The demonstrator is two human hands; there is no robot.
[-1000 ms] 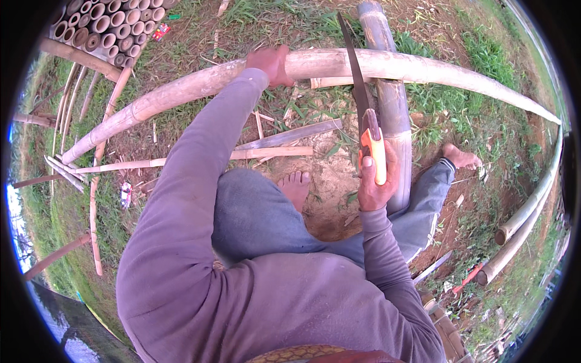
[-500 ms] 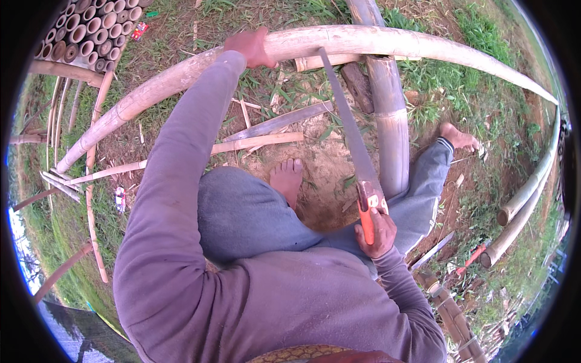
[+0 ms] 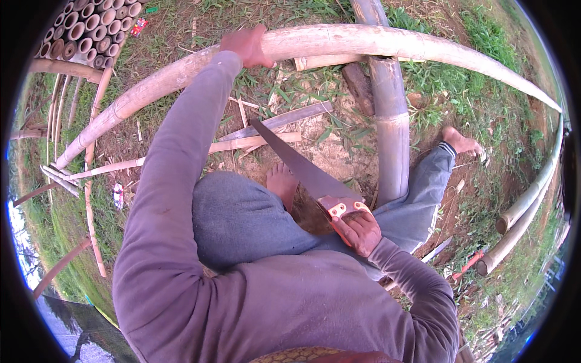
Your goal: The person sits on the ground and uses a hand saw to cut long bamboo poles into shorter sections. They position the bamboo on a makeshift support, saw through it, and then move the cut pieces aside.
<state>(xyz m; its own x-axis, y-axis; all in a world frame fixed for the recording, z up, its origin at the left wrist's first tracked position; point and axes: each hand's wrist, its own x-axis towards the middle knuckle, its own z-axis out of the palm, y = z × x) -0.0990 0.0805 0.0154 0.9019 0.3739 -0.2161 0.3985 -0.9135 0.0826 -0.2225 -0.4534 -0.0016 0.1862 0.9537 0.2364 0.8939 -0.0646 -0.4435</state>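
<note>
A long pale bamboo pole [image 3: 339, 41] runs across the far side of the view, resting on a thicker grey bamboo post [image 3: 392, 130]. My left hand [image 3: 245, 47] is wrapped round the pole, left of that crossing. In my right hand [image 3: 362, 233] is a handsaw [image 3: 302, 166], gripped by its orange and brown handle near my lap. Its blade points up and to the left, flat side showing, apart from the pole. The blade tip lies over the split bamboo strips on the ground.
Split bamboo strips [image 3: 254, 142] lie on the ground beyond my bent knee. Cut bamboo pieces [image 3: 91, 27] are stacked on a rack at far left. Two bamboo poles [image 3: 505, 224] lie at right, near a red-handled tool [image 3: 469, 265]. A dark wood block [image 3: 358, 89] sits beside the post.
The saw has come away from the pole; its blade has swung left and turned its flat side into view. My right hand has shifted slightly left. My left hand keeps its hold on the pole.
</note>
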